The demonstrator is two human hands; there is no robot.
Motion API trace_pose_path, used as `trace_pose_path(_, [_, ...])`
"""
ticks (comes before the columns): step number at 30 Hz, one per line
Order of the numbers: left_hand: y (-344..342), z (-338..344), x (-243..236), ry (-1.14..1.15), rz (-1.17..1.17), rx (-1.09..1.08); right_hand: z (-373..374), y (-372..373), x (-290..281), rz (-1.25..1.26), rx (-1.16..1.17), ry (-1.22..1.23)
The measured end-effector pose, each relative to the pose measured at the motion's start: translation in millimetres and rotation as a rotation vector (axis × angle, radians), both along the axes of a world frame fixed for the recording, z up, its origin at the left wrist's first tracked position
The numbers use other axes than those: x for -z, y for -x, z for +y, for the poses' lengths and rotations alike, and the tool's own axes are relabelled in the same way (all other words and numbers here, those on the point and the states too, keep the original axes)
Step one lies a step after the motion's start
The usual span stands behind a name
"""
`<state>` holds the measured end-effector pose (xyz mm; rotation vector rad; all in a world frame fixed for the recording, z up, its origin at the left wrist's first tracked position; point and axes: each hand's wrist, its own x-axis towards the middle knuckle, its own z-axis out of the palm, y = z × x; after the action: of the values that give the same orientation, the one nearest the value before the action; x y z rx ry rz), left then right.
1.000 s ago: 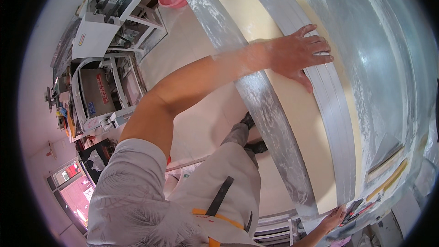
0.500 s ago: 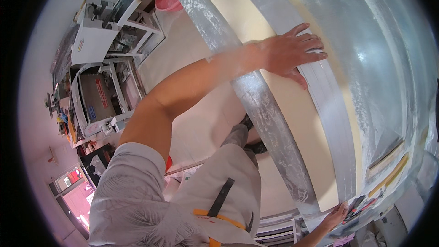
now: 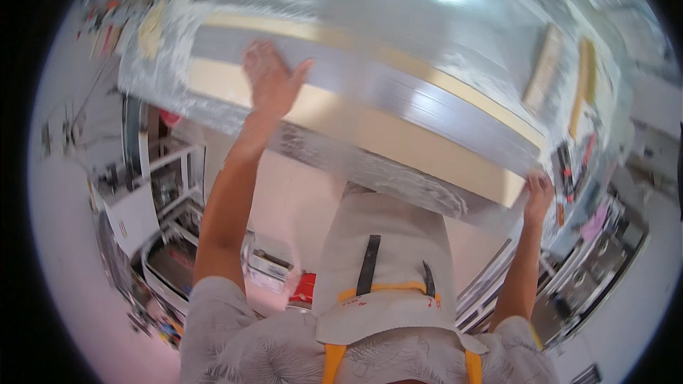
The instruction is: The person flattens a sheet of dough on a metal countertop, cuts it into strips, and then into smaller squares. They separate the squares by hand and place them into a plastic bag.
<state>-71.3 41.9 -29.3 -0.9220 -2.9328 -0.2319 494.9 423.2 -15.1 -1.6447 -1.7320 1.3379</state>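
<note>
A long pale-yellow sheet of what looks like dough [image 3: 398,135] lies along the near side of a floured metal table [image 3: 370,163]. On top of it runs a long, flat grey metal strip [image 3: 398,92], with the sheet showing along both its edges. My left hand [image 3: 270,82] presses on the strip near its left end, fingers laid forward and thumb spread to the right. At the strip's right end, by the sheet's corner, my right hand [image 3: 538,188] has its fingers curled together. What they hold, if anything, is hidden.
Right of the strip lie a wooden bar [image 3: 544,67], a curved yellow stick [image 3: 585,85] and dark and red-handled tools [image 3: 565,169]. A yellowish scrap [image 3: 151,30] sits at the far left. White-framed equipment [image 3: 171,178] stands on the floor at left.
The view has turned, so the strip now runs left to right across it. My left hand still presses on the strip; my right hand is still at its right end.
</note>
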Motion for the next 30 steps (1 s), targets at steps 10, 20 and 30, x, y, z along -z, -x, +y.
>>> trace_pose_path(10, [38,3,-24,0.301,-0.460,-0.129,36,-31,-18,-0.230,-0.114,-0.310])
trace_pose_path(20, [51,-8,-8,0.347,-0.416,-0.088,160,-100,-50,-0.686,-0.600,-0.372])
trace_pose_path(30, [14,39,-65,0.380,-0.514,-0.232,64,96,-109,0.204,-0.323,0.736])
